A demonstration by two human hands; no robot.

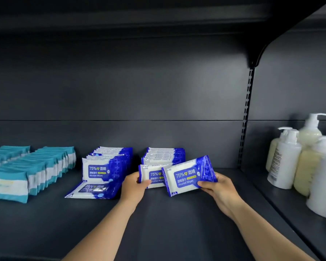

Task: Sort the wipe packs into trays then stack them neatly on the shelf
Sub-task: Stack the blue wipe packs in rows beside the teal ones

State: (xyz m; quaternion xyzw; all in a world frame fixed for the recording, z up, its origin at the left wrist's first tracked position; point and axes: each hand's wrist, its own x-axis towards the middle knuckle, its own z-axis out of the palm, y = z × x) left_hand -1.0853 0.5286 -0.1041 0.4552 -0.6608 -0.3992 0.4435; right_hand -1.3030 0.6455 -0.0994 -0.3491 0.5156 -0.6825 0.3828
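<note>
The right hand (219, 187) pinches a tilted blue wipe pack (188, 176) by its lower right corner. The left hand (135, 185) grips the front pack (151, 176) of the row just behind it on the shelf (167, 223). Left of that row: a second blue row (105, 164), then teal packs (32, 170). Right of it: pump bottles (299, 159).

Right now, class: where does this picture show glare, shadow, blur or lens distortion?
Head view: a soft pale glare patch on the back panel; deep shadow under the upper shelf; the pump bottles at the right edge look blurred and stretched; the held wipe pack reads sharply.
</note>
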